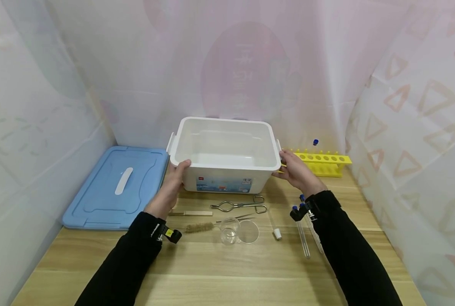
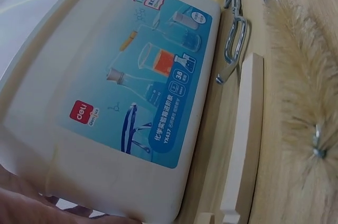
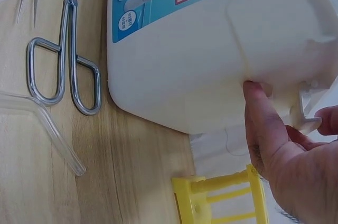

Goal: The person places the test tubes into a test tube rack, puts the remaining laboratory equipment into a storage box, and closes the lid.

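Both hands hold an open white plastic storage bin (image 1: 190, 180) with a blue printed label (image 2: 142, 81) on its front. My left hand (image 1: 169, 187) grips its left front corner, thumb on the rim, the other fingers mostly hidden by the wall. At the right end, my right hand (image 1: 300, 172) holds the bin by its side handle (image 3: 305, 113), the thumb at the handle and a fingertip against the wall. The bin's inside shows bare white. Just in front of it lie metal crucible tongs (image 1: 235, 206) and a wooden strip (image 1: 193, 213).
A blue lid (image 1: 101, 187) lies left of the bin. Nearer me are a bristle brush (image 1: 199, 228), tweezers (image 1: 245, 218), a clear beaker (image 1: 228, 236), a round glass (image 1: 249, 232), a white-ended stopper (image 1: 277, 233) and blue-capped test tubes (image 1: 303, 239). A yellow rack (image 1: 326, 159) stands at right.
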A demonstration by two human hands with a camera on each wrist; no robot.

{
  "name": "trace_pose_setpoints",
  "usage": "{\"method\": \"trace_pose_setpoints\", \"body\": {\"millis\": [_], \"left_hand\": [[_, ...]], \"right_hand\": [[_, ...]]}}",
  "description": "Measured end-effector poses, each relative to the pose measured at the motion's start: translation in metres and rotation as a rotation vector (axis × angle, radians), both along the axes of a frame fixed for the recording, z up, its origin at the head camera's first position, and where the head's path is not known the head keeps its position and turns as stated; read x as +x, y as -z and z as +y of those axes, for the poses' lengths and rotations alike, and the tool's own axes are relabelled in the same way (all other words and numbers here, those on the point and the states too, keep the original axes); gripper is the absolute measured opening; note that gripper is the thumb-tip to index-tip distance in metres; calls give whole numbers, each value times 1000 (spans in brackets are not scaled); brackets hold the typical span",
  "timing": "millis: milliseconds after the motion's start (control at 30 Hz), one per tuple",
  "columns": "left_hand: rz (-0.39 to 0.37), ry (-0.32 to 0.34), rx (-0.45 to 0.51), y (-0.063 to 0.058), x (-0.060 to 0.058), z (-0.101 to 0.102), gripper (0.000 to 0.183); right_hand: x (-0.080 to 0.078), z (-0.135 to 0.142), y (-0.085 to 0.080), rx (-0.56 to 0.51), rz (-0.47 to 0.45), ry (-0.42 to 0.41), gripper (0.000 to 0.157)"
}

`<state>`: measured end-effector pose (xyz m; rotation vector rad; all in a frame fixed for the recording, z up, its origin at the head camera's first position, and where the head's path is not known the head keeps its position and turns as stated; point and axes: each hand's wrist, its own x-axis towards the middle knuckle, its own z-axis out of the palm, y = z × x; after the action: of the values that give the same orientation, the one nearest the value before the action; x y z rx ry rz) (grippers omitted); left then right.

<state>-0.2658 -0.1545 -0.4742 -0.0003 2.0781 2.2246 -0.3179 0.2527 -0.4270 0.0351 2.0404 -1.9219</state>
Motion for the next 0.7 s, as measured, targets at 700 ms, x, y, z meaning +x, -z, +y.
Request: {"method": "trace_pose_setpoints", "body": {"millis": [700], "left_hand": [[-6,2,-53,5,3,4,92]], "right_hand": [[23,27,-17,267,98,-64,71]]}}
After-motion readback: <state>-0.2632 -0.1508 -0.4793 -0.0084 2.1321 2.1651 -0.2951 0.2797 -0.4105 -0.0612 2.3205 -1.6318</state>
